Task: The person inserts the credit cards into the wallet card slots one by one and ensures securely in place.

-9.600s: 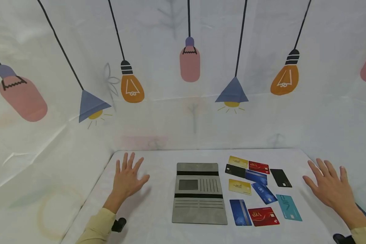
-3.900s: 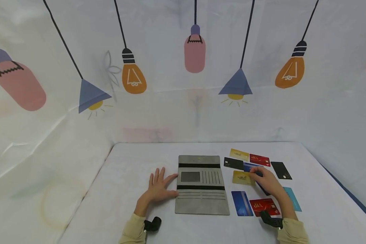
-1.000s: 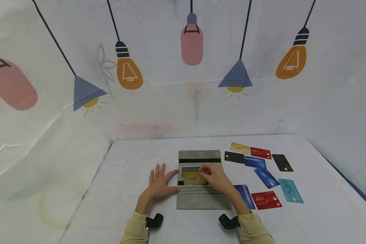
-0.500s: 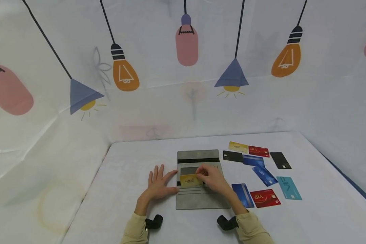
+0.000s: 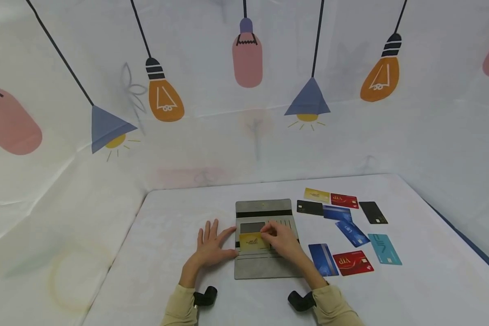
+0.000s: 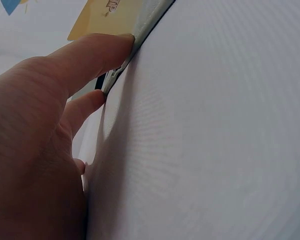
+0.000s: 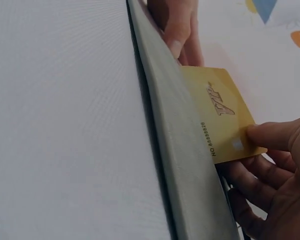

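Observation:
A grey card wallet (image 5: 265, 269) lies unfolded on the white table, with slots across its face. My right hand (image 5: 284, 242) pinches a yellow VIP card (image 5: 250, 241) by its right end, thumb on top in the right wrist view. The card (image 7: 220, 112) stands up from the wallet's lower section; how deep its lower edge sits in a slot I cannot tell. My left hand (image 5: 212, 246) has its fingers spread, and its thumb and index fingertip touch the wallet's left edge. In the left wrist view the thumb (image 6: 97, 55) presses on that edge, near the yellow card.
Right of the wallet lie loose cards: a yellow card (image 5: 317, 195), red cards (image 5: 353, 263), black cards (image 5: 373, 212), several blue cards (image 5: 323, 260) and a teal card (image 5: 385, 249). A white sheet printed with lamps (image 5: 247, 59) hangs behind the table.
Earlier both hands were apart from everything. The left hand came to the wallet's edge; the right took the yellow card from the loose cards to the wallet, then shifted it slightly toward me.

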Available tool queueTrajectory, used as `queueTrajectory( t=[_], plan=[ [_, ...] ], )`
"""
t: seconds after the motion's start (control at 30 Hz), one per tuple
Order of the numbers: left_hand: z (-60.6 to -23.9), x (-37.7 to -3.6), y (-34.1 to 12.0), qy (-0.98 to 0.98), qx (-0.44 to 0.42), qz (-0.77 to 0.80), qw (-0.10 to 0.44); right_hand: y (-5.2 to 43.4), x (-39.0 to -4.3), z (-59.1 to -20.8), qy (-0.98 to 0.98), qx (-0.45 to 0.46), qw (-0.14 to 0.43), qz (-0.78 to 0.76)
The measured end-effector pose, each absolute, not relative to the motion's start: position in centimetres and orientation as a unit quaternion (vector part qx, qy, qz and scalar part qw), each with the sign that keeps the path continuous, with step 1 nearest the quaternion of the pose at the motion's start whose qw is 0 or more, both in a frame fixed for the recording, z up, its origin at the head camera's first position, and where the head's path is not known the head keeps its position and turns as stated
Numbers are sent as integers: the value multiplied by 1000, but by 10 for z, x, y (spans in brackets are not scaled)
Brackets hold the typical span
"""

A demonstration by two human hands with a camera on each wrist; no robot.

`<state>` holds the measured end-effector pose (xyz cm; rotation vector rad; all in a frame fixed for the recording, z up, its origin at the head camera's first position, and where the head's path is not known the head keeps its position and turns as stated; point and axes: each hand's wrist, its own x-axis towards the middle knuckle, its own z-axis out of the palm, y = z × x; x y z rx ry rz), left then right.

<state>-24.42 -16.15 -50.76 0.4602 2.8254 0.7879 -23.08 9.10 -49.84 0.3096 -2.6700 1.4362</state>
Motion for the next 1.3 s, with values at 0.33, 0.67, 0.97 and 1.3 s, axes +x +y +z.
queueTrajectory(
  t=[0.33,0.67,0.97,1.3],
  plan=[
    [-506,-243,-161,947,156,268,87,86,-232,-508,-867,102,99,478],
    [-503,-243,-159,948,157,261,94,82,-233,-508,-869,100,100,475],
    [-503,-245,-161,948,157,262,95,83,-233,-509,-885,115,74,445],
    [-501,-243,-160,947,158,263,92,79,-230,-505,-915,157,41,370]
  ],
)
